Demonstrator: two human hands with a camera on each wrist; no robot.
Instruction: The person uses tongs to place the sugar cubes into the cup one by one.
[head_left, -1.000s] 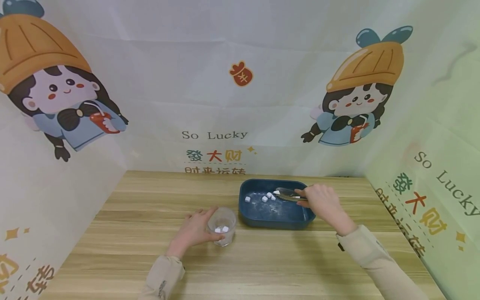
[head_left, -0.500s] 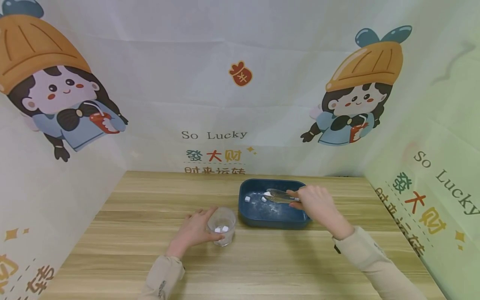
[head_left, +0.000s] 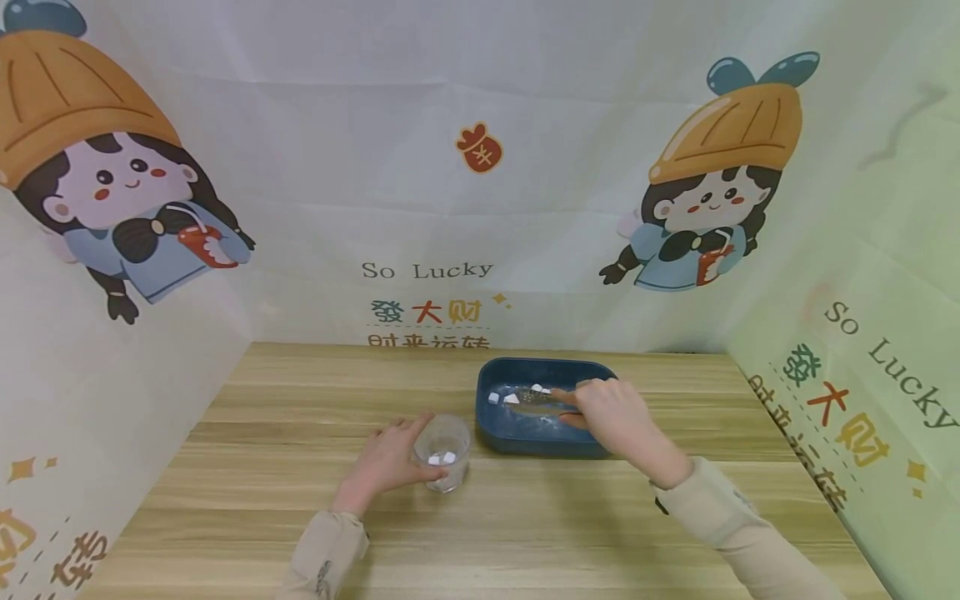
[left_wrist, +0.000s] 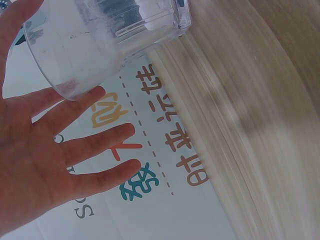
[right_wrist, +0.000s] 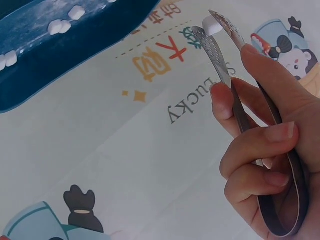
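Note:
My left hand holds a clear cup between thumb and index finger as it stands on the table. In the left wrist view, the other fingers spread straight below the cup. Small white cubes lie at the cup's bottom. My right hand grips metal tongs over a dark blue tray. A white cube sits between the perforated tips of the tongs in the right wrist view. Several more white cubes lie in the tray, amid white powder.
The wood-grain table extends in front of the cup and tray. A printed cloth backdrop with cartoon figures rises behind the table and along both sides.
My right hand and the tongs have moved left across the tray, with a white cube at the tips. The left hand and the cup have stayed in place.

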